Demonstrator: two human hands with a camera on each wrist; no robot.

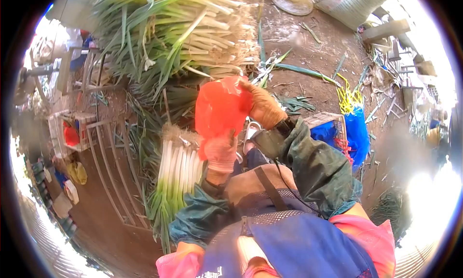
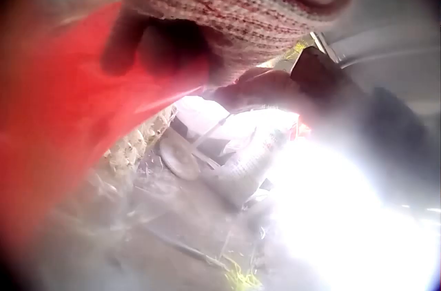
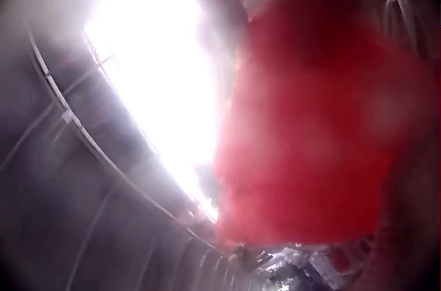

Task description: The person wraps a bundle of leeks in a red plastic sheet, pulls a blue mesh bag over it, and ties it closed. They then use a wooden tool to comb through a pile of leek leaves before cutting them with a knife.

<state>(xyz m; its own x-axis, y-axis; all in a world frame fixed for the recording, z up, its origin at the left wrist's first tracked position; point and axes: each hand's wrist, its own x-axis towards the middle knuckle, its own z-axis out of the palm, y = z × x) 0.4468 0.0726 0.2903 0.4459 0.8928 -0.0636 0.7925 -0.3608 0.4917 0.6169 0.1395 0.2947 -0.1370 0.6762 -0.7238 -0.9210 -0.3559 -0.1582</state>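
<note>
A red plastic bag or sheet (image 1: 219,107) is held up between both gloved hands in the head view. The right hand (image 1: 264,106) grips its upper right edge. My left hand (image 1: 222,150) pinches its lower part from below. In the left wrist view the left hand (image 2: 200,26) has fingers curled against the red plastic (image 2: 62,112). The red plastic (image 3: 310,126) fills much of the right wrist view, where the right hand is too blurred to make out.
A large pile of leeks (image 1: 183,32) lies ahead, and a smaller leek bundle (image 1: 176,172) lies at the left. On the right are a crate (image 1: 325,118) and a blue net bag with yellow ties (image 1: 356,133). A wooden rack (image 1: 113,172) stands farther left.
</note>
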